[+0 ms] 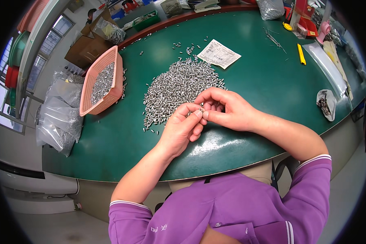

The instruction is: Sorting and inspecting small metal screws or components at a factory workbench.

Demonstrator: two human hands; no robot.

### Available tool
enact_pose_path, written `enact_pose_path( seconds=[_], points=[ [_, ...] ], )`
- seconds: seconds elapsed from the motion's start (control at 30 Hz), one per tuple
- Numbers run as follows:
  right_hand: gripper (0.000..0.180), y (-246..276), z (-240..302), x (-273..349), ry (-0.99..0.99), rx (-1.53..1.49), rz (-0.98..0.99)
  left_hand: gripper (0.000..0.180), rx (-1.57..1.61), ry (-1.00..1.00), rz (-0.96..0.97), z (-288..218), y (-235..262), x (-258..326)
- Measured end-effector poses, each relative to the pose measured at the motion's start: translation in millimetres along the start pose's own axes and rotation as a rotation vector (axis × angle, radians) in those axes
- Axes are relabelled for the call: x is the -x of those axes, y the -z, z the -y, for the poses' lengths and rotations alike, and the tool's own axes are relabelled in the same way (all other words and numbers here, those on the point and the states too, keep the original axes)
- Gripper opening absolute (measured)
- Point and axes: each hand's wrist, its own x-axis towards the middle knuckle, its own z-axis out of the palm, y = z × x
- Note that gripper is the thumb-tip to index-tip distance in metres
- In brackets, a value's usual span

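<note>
A wide heap of small silvery metal pieces (175,83), each short and cylinder-like, lies on the green tabletop (268,81). At the heap's near right edge my two hands meet, fingertips together. My left hand (183,124) pinches a tiny metal piece (201,110) between thumb and forefinger. From the other side my right hand (225,110) closes its thumb and forefinger on the same spot, its other fingers curled. Most of the piece is hidden by the fingertips.
Left of the heap, a pink plastic basket (117,87) holds more metal pieces, beside filled clear bags (61,118). A paper slip (219,53) lies behind the heap. Rightward are a yellow cutter knife (301,54), thin wires (274,40) and a small white bag (326,105).
</note>
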Motion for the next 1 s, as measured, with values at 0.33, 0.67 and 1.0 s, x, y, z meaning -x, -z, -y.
enact_pose_path(
  seconds=[0.33,0.67,1.0],
  points=[
    [0.014,12.7,-8.2,-1.0,0.18,0.424,-0.097,0.011,0.115,-0.045,-0.01,-7.8,3.2,0.1],
    [0.01,7.6,-13.0,2.0,0.249,0.69,0.033,0.013,0.116,0.005,-0.064,-6.9,6.2,-1.6],
    [0.01,5.2,-6.7,-2.6,0.366,0.453,-0.079,0.013,-0.067,0.089,-0.025,-5.1,-0.4,1.5]
  ],
)
